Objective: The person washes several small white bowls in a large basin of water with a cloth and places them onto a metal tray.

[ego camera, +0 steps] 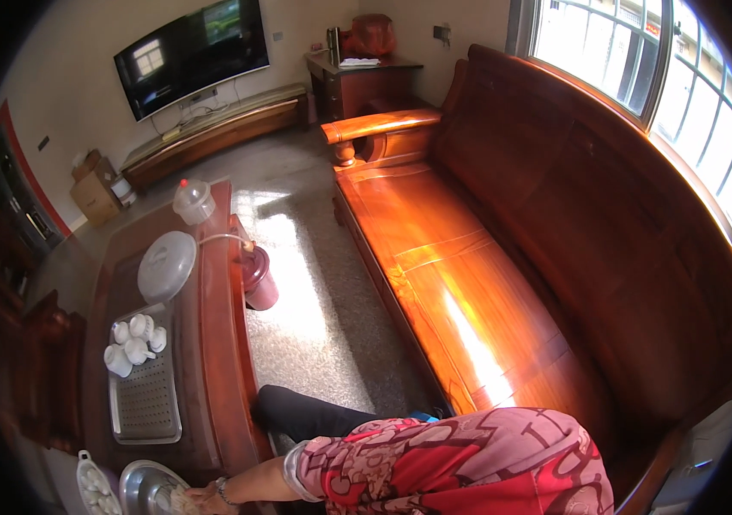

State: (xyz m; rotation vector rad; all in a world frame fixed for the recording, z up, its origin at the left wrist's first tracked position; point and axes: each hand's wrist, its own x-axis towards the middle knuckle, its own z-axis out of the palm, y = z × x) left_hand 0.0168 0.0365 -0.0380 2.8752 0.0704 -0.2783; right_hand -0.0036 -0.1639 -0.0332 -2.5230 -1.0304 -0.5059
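At the bottom edge my right hand (206, 499) reaches from a red and pink patterned sleeve, a beaded bracelet on its wrist. Its fingers are on a pale, crumpled, soft-looking thing (180, 499) at the right side of a shiny metal basin (137, 473). What this pale thing is cannot be made out, and the picture's edge cuts it off. Left of the basin stands a white oval basket (85, 458) holding several whitish rounded pieces (96, 489). My left hand is out of view.
On the wooden tea table (211, 386), a perforated metal tray (147, 405) bears several white cups (141, 325). Beyond are a round translucent lid (166, 267) and a clear domed container (193, 203). A reddish bucket (260, 280) with a hose stands beside the table. A wooden sofa (430, 238) lies right.
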